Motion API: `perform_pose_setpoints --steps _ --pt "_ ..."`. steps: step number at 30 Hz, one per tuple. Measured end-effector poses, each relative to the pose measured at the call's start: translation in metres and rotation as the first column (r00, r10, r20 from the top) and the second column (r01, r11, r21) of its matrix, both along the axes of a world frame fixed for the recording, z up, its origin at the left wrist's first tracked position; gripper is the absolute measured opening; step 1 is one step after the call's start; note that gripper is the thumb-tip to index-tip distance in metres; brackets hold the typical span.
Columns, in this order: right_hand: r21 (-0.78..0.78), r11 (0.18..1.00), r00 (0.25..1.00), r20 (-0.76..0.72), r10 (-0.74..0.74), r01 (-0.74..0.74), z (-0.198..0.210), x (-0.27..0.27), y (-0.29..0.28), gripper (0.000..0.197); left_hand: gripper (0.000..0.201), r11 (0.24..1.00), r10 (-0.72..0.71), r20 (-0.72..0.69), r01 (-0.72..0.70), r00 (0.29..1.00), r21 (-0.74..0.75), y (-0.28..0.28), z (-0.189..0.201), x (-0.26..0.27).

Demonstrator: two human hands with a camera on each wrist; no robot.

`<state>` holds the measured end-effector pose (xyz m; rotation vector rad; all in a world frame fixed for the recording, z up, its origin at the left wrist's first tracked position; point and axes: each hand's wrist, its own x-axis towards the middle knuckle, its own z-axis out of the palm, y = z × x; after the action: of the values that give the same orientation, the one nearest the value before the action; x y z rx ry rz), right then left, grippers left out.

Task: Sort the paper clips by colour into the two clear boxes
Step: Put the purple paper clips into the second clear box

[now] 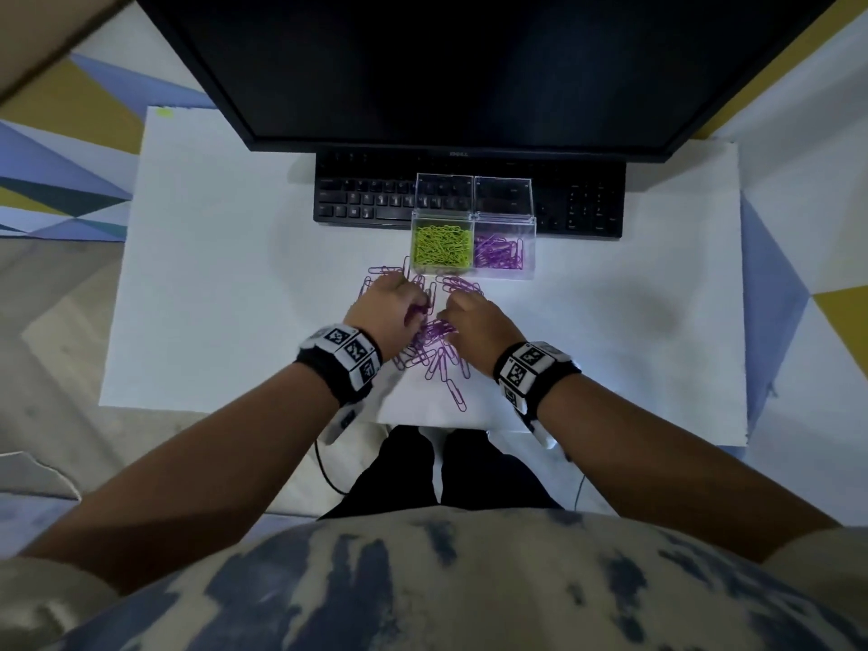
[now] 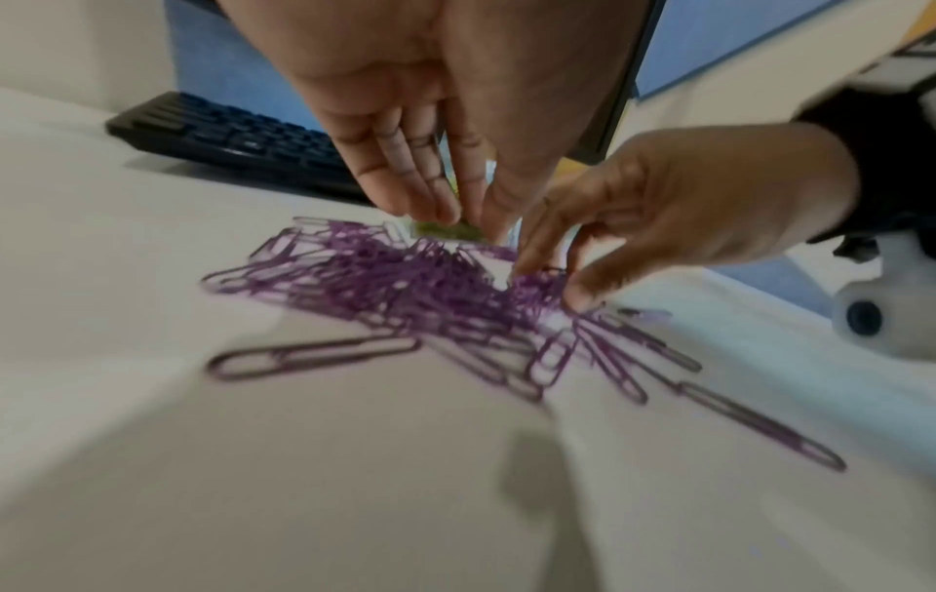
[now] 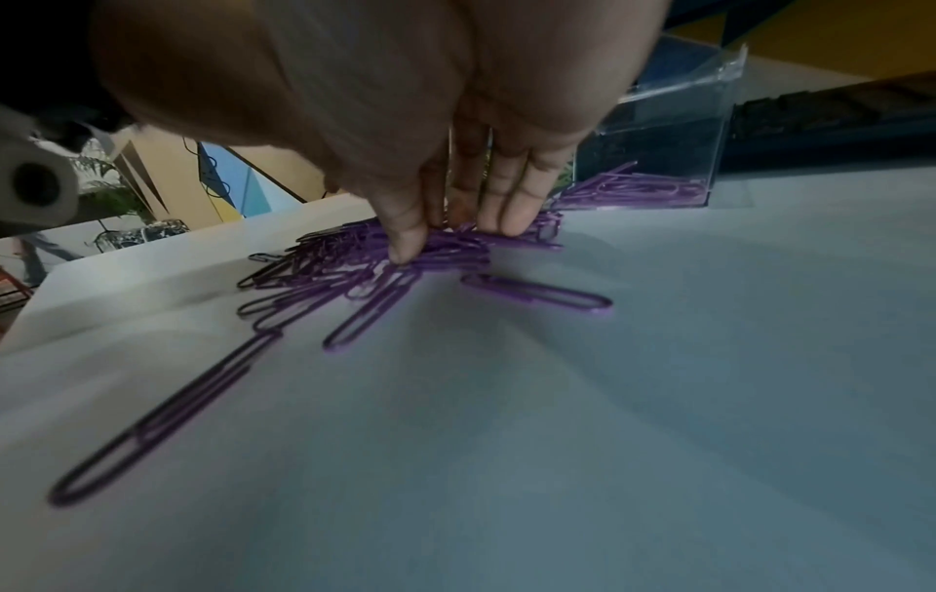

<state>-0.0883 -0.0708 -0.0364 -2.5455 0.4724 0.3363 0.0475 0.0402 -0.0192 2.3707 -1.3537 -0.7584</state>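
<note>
A loose pile of purple paper clips (image 1: 434, 352) lies on the white table (image 1: 211, 298) in front of two clear boxes. The left box (image 1: 440, 250) holds green clips and the right box (image 1: 502, 256) holds purple clips. My left hand (image 2: 471, 218) points straight down, its fingertips (image 2: 435, 208) touching the far edge of the pile (image 2: 395, 288). My right hand (image 3: 450, 236) is on the pile's right side, and its thumb (image 3: 405, 248) and fingers (image 3: 511, 224) pinch a clump of purple clips (image 3: 456, 244). No green clips show in the pile.
A black keyboard (image 1: 366, 199) and a dark monitor (image 1: 469, 63) stand behind the boxes. Single purple clips (image 3: 537, 296) lie scattered toward the table's near edge (image 1: 422, 415). The table surface stretches away bare to the left and right of the pile.
</note>
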Motion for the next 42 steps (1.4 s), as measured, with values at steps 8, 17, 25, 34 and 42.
perform_pose_setpoints --steps 8,17,25,34,42 --pt "0.095 0.986 0.990 0.016 -0.138 0.136 -0.003 -0.007 0.001 0.014 0.056 0.985 0.113 0.051 -0.119 0.992 0.127 0.016 -0.015 -0.003" --pt "0.284 0.867 0.906 -0.018 -0.422 0.409 0.035 -0.017 -0.026 0.009 0.030 0.978 0.133 0.096 -0.146 0.987 0.146 -0.001 -0.014 -0.006" --pt "0.354 0.748 0.771 0.105 -0.628 0.561 0.071 -0.002 -0.084 0.012 0.025 0.977 0.141 0.059 -0.148 0.988 0.156 -0.001 -0.009 -0.012" --pt "0.108 0.892 0.896 0.027 -0.444 0.439 0.050 0.022 -0.093 0.013 0.022 0.984 0.148 0.019 -0.149 0.989 0.102 0.000 -0.001 -0.014" --pt "0.073 0.877 0.862 0.159 -0.481 0.475 0.046 -0.010 -0.060 0.010 0.018 0.970 0.207 -0.110 -0.218 0.972 -0.109 -0.029 0.027 -0.010"
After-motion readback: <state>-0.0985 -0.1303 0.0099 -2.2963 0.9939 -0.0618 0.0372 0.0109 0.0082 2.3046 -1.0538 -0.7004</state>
